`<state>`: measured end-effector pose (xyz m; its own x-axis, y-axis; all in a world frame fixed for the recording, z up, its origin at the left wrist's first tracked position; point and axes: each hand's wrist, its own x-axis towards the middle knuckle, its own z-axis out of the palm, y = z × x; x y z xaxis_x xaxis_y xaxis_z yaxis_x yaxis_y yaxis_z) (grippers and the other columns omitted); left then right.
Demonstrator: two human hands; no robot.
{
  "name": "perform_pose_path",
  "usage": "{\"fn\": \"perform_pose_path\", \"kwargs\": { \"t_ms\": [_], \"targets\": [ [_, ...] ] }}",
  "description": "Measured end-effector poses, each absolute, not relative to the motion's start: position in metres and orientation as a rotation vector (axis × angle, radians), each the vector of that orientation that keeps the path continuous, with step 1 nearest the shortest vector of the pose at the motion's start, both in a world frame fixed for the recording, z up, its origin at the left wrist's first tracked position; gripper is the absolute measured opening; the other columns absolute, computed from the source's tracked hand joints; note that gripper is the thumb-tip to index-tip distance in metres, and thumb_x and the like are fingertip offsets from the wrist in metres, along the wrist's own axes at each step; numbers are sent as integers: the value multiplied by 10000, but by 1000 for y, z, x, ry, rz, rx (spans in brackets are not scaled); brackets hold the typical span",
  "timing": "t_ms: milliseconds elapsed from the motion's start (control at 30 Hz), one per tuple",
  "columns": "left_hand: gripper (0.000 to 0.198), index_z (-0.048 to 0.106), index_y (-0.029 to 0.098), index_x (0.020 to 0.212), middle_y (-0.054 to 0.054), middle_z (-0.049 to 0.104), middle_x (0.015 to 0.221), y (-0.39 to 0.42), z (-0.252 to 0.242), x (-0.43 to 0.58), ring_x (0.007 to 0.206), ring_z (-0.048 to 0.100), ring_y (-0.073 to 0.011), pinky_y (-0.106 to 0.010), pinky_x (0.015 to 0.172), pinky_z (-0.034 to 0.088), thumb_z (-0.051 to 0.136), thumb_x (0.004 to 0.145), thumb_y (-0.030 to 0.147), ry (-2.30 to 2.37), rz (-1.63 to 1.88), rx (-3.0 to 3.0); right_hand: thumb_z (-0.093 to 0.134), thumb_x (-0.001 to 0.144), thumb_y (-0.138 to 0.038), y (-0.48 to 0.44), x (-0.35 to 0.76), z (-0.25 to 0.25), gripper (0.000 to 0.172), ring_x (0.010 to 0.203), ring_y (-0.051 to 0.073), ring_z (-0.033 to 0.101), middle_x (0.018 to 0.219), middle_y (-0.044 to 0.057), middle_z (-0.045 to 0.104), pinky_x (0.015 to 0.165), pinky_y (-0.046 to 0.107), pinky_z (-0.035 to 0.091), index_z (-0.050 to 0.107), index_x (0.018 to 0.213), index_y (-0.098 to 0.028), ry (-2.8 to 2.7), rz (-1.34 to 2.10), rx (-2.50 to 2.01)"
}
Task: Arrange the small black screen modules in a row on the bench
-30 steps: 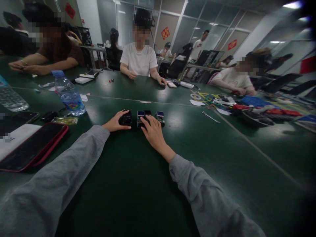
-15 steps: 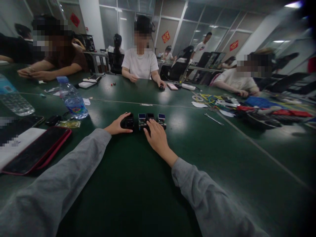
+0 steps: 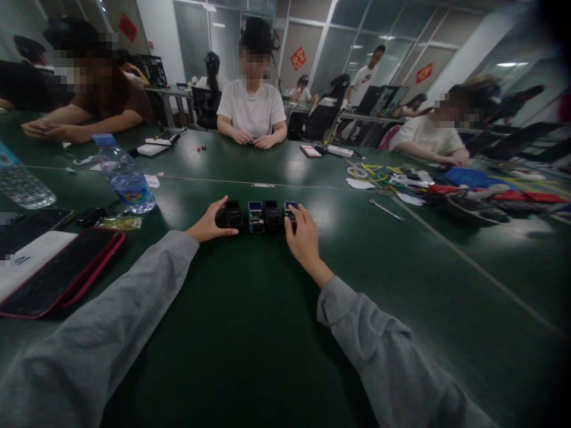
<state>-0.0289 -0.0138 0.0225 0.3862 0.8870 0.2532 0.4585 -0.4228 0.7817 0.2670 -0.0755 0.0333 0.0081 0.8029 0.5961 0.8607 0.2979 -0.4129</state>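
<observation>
Several small devices stand in a row on the dark green table (image 3: 214,333). At the left end is a black device (image 3: 233,215), with the thumb and fingers of my left hand (image 3: 209,223) spread around its left side. Beside it come a device with a small screen and bare circuit board (image 3: 256,217), then another black one (image 3: 272,216). My right hand (image 3: 304,236) rests on the rightmost screened device (image 3: 291,207), its fingers over the top and front, covering most of it. Whether it grips firmly is not visible.
Left of my arms are water bottles (image 3: 125,175), a phone in a red case (image 3: 66,270) and a yellow packet (image 3: 119,223). A wrench (image 3: 386,210) and piled cables (image 3: 379,175) lie right. People sit across the table.
My right hand has moved right, from the second black device to the rightmost screened one. My left hand stays around the left device. The person opposite has brought both hands together.
</observation>
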Motion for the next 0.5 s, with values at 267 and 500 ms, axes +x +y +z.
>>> {"fn": "perform_pose_path", "kwargs": {
  "t_ms": [267, 500],
  "targets": [
    [1068, 220, 261, 1505, -157, 310, 1526, -17, 29, -28, 1408, 319, -356, -570, 1154, 240, 802, 633, 464, 1099, 878, 2042, 394, 973, -353, -68, 272, 21, 447, 1274, 303, 453, 1415, 176, 410, 998, 485, 455, 494, 1358, -149, -1757, 65, -1551],
    [1029, 205, 216, 1516, -169, 256, 1566, -11, 24, -31, 1431, 276, -351, -541, 1172, 215, 750, 698, 519, 1046, 906, 1978, 389, 923, -210, -64, 277, 18, 416, 1245, 283, 470, 1326, 168, 464, 1028, 471, 432, 516, 1315, -150, -1707, 43, -1499]
  ]
}}
